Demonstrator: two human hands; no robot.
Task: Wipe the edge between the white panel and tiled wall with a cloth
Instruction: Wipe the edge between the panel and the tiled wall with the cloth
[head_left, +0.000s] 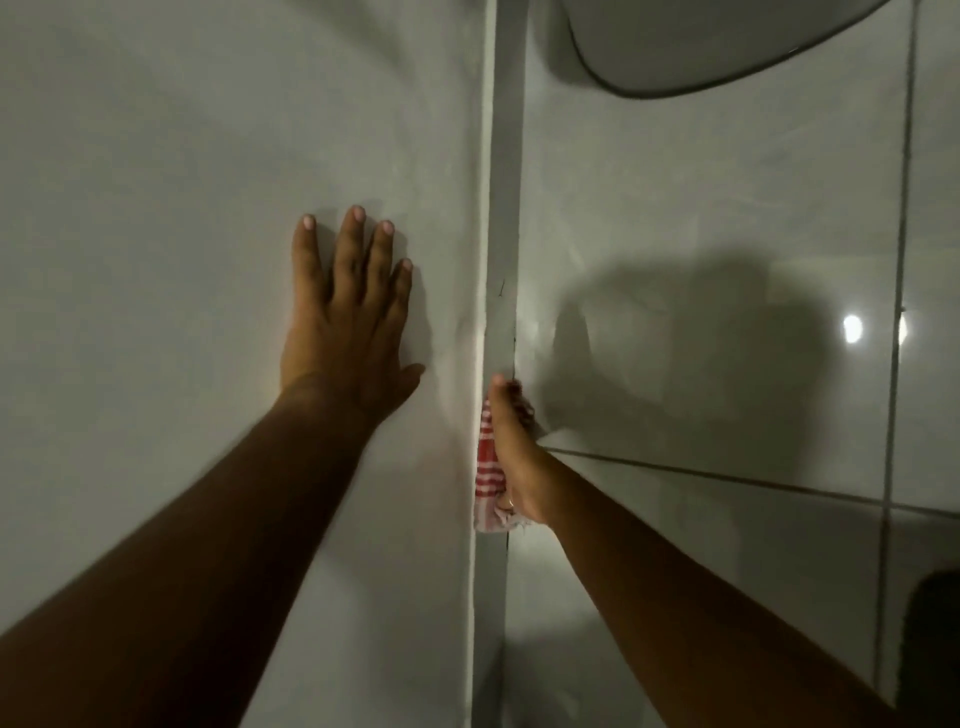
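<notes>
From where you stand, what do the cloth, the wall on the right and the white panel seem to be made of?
Cloth: woven fabric, probably cotton, red-and-white checked with a frayed end. Wall: glazed tile, likely ceramic; it mirrors a light and shows grout lines. Panel: smooth, matte; material unclear.

The scene is dim and greyish, with a soft, slightly smeared look and little fine detail. Two bright glare spots sit on the glossy tiled wall at right, beside a broad dark shadow. The left hand casts a faint shadow on the white panel. Wide-angle distortion bends the grout lines near the right border.
</notes>
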